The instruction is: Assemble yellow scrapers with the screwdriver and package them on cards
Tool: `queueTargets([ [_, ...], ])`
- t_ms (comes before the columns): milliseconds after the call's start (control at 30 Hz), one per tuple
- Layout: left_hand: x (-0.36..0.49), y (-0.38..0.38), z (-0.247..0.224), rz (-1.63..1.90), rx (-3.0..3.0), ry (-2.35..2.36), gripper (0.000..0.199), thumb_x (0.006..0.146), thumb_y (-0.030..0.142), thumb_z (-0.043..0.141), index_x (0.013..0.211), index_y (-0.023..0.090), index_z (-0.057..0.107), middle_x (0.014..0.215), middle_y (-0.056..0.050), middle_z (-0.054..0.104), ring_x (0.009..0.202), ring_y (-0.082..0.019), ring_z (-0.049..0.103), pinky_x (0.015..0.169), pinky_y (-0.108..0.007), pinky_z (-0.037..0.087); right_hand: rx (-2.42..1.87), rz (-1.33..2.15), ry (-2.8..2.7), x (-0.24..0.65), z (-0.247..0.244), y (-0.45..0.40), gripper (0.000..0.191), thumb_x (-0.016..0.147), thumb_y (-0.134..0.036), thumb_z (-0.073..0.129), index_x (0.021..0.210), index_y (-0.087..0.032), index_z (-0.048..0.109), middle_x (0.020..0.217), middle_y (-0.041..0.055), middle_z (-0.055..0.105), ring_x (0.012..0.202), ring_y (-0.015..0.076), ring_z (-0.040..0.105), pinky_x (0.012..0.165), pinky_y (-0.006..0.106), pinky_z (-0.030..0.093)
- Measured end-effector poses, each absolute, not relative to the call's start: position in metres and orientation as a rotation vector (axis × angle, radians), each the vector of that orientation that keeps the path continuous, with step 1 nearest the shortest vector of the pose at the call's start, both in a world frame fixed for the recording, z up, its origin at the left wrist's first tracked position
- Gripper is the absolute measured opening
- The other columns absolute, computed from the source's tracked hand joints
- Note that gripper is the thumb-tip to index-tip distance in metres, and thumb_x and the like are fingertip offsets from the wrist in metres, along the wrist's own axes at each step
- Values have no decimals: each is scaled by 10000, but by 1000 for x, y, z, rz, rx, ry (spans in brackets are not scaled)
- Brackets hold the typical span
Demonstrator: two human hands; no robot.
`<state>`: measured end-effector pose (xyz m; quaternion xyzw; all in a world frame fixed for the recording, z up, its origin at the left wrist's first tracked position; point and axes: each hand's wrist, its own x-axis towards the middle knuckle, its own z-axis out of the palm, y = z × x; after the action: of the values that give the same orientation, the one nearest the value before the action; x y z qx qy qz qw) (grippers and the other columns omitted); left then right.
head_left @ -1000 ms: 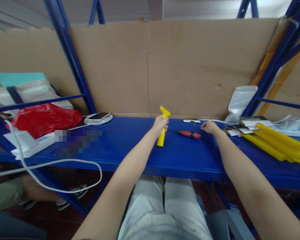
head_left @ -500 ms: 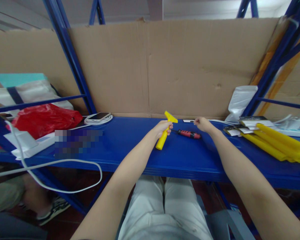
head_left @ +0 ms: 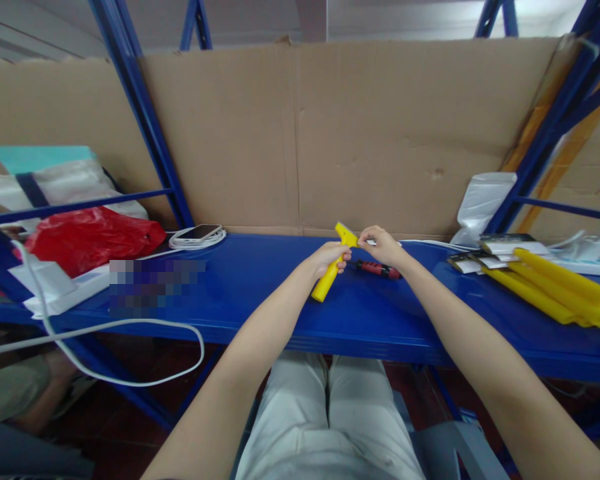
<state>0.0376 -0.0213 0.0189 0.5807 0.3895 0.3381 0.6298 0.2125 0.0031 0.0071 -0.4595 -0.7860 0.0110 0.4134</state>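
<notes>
My left hand [head_left: 332, 259] is wrapped round the handle of a yellow scraper [head_left: 323, 285] with a T-shaped head, held tilted above the blue shelf. My right hand [head_left: 379, 244] is at the right end of that head, with thumb and fingers pinched together. What sits between those fingertips, if anything, is too small to make out. Below my right hand a red and black screwdriver [head_left: 379, 269] lies on the shelf, its handle partly behind the wrist.
On the right lie several yellow scraper-like pieces [head_left: 560, 283] with black and white ends, beside a white pouch [head_left: 484, 207]. To the left are a phone [head_left: 200, 232] on a coiled cable, a red plastic bag [head_left: 93, 237] and a power strip [head_left: 67, 293]. Cardboard [head_left: 300, 133] walls the back.
My right hand has moved left from the small white item at the back of the shelf to the scraper's head. The left hand has turned the head slightly to the right.
</notes>
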Motion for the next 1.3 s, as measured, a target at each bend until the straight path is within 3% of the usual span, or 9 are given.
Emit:
queueTargets([
  [333, 37, -20, 18, 757, 1334, 840, 177, 852, 49, 394, 750, 192, 410, 482, 97, 391, 301, -30, 295, 364, -168, 247, -1259, 118, -1844, 211, 6, 3, 31, 720, -211, 606, 736, -193, 587, 939, 66, 645, 975, 212, 575, 936, 396, 411],
  [567, 36, -20, 18, 784, 1304, 793, 154, 841, 69, 431, 759, 196, 403, 485, 105, 374, 297, -24, 289, 362, -150, 244, -1394, 368, -1576, 207, 3, 5, 326, 721, -230, 660, 1029, -166, 576, 1163, 113, 617, 1087, 211, 570, 986, 404, 407],
  [867, 36, -15, 16, 832, 1276, 776, 148, 832, 80, 439, 748, 197, 403, 499, 99, 381, 301, -28, 302, 362, -162, 255, -1438, 463, -1527, 205, 6, 3, 330, 777, -281, 642, 1081, -166, 582, 1214, 126, 610, 1123, 201, 565, 1002, 373, 408],
  [1000, 36, -12, 14, 894, 1244, 838, 171, 837, 59, 409, 733, 194, 394, 483, 99, 374, 299, -28, 305, 359, -166, 253, -1477, 493, -1729, 220, 20, -11, 291, 775, -312, 639, 1030, -170, 630, 1086, 104, 667, 987, 196, 616, 891, 333, 470],
  [1100, 36, -10, 14, 925, 1217, 910, 202, 839, 33, 382, 715, 194, 385, 467, 98, 372, 297, -29, 302, 359, -169, 252, -1618, 517, -2030, 236, 29, -23, 297, 657, -378, 742, 882, -192, 685, 932, 65, 699, 868, 208, 633, 787, 304, 482],
  [1200, 35, -10, 14, 943, 1191, 965, 212, 836, 23, 376, 708, 191, 386, 464, 98, 373, 298, -28, 304, 362, -172, 252, -1855, 417, -2234, 245, 30, -27, 323, 536, -448, 801, 729, -212, 695, 721, 35, 680, 682, 205, 618, 621, 293, 453],
  [1300, 34, -9, 15, 962, 1177, 989, 207, 830, 21, 375, 709, 188, 391, 459, 99, 369, 299, -30, 305, 364, -174, 257, -1993, 328, -2353, 247, 28, -25, 275, 519, -427, 803, 604, -213, 653, 612, 22, 643, 566, 173, 574, 536, 277, 396],
])
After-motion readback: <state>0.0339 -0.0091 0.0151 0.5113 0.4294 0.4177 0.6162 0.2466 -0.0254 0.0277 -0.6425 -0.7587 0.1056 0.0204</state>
